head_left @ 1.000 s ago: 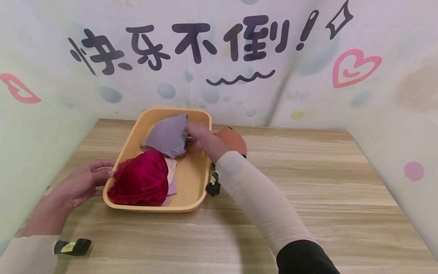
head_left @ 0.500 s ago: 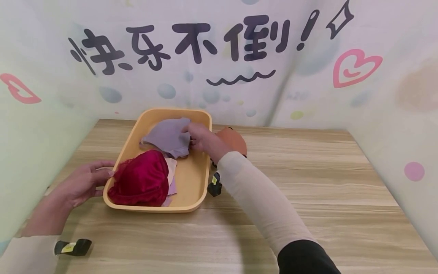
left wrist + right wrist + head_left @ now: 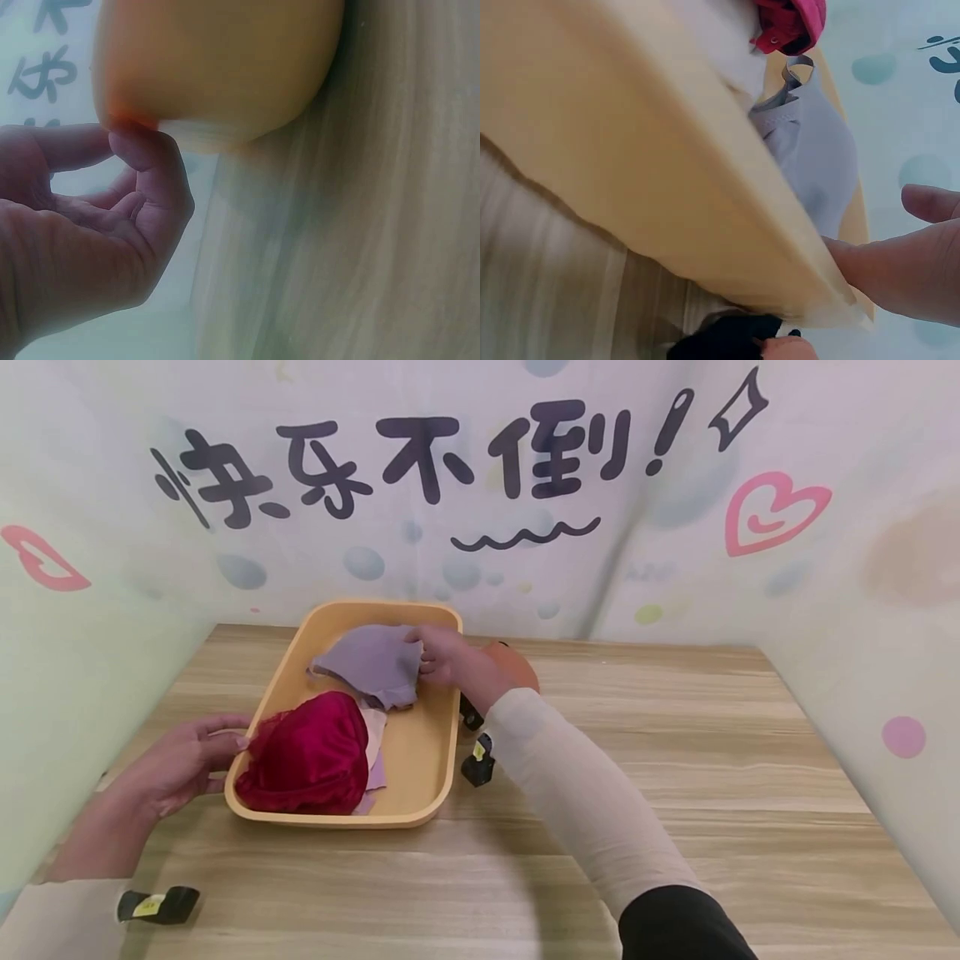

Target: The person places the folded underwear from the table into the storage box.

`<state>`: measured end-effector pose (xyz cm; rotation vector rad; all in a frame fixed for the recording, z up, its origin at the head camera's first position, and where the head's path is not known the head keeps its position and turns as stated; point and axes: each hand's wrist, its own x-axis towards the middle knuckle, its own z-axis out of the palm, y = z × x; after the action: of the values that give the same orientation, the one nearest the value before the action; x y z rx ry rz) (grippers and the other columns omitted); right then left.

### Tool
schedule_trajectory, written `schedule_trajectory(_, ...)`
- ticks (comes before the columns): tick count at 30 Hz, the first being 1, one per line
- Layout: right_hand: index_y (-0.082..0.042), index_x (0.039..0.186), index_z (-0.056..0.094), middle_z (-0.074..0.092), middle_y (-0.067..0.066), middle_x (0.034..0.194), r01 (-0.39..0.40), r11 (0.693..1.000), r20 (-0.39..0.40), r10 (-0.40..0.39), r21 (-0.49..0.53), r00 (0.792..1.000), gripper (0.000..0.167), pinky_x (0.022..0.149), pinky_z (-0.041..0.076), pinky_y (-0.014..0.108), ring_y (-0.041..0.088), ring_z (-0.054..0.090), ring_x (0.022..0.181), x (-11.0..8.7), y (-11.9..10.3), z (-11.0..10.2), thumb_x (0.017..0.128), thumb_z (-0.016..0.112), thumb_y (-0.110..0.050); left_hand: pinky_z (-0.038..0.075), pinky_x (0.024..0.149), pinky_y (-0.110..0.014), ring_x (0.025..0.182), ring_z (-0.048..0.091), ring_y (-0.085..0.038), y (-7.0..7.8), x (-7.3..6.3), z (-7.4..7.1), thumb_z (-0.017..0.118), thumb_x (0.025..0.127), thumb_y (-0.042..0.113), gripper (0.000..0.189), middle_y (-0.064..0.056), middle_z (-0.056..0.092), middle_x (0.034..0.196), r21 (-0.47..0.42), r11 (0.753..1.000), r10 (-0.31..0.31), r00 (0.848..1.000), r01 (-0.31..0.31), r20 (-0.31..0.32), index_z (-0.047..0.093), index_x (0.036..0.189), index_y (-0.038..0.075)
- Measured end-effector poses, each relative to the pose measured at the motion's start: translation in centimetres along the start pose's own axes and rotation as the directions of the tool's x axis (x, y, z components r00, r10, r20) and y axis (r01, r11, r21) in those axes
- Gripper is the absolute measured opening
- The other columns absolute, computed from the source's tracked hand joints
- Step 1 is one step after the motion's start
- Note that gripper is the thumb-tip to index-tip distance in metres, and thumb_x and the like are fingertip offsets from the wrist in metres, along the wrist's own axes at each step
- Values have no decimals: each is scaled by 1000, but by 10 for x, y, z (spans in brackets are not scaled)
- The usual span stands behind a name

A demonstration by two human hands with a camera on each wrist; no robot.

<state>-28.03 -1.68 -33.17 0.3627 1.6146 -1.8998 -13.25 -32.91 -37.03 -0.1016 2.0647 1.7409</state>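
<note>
A yellow plastic tray (image 3: pixel 411 820) stands on the table. My left hand (image 3: pixel 183 760) pinches its left rim between thumb and fingers, as the left wrist view also shows. In the tray's front left lies a dark red bra (image 3: pixel 311 760), partly over pale pink and lilac cloth (image 3: pixel 375 752). A grey-lavender bra (image 3: pixel 371 662) lies spread at the back. My right hand (image 3: pixel 447 658) reaches over the right rim, at that bra's right end. In the right wrist view its thumb stands away from the fingers, and the tray wall partly hides the fingers.
An orange-brown bra with black trim (image 3: pixel 513 664) lies outside the tray, right of it and partly hidden by my right arm. A printed cloth backdrop (image 3: pixel 480 485) rises behind the wooden table (image 3: pixel 675 760) and along both sides.
The grey-lavender bra has sunk from a raised shape to lying flatter, with its right end further right. My right hand has shifted slightly right; the left hand stays at the rim.
</note>
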Motion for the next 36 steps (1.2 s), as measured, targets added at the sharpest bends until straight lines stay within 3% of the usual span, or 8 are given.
schedule_trajectory(4, -3, 155, 9, 12, 17, 161, 11, 1000, 8, -12, 28, 1000, 73, 117, 24, 43, 36, 18, 147, -2, -3, -8, 98, 53, -14, 58, 73, -36, 89, 67, -11, -1, 0, 0, 50, 101, 15, 26, 11, 68, 98, -11, 1000, 0, 1000, 0, 1, 45, 127, 11)
schedule_trajectory(13, 4, 153, 14, 21, 25, 157, -4, 999, 80, 0, 53, 997, 69, 113, 32, 43, 39, 30, 142, -9, -11, -32, 98, 51, -17, 58, 74, -37, 90, 67, -11, -4, -1, -1, 48, 102, 13, 31, 12, 68, 99, -16, 1000, 2, 1000, -2, 15, 40, 131, 7)
schedule_trajectory(20, 3, 150, 26, 35, 23, 152, -7, 1000, 90, 4, 26, 996, 61, 110, 38, 39, 35, 45, 134, -14, -17, -53, 100, 50, -21, 58, 73, -36, 90, 68, -11, -5, -1, -2, 48, 102, 11, 22, 10, 69, 98, -60, 998, 4, 1000, -3, 26, 45, 123, 16)
schedule_trajectory(24, 4, 150, 28, 38, 23, 150, -1, 998, 102, -5, 60, 995, 57, 108, 40, 38, 35, 46, 133, -17, -16, -63, 100, 47, -17, 58, 74, -36, 90, 67, -11, -4, -1, -1, 48, 102, 12, 24, 11, 69, 98, -41, 999, 4, 1000, -3, 21, 43, 126, 13)
schedule_trajectory(36, 3, 149, 30, 41, 23, 147, -2, 989, 53, -6, 149, 999, 56, 106, 42, 38, 34, 48, 131, -27, -22, -109, 100, 49, -16, 58, 74, -37, 90, 67, -10, -2, 0, -1, 48, 102, 13, 29, 12, 68, 99, -23, 1000, 5, 1000, -5, 20, 41, 130, 9)
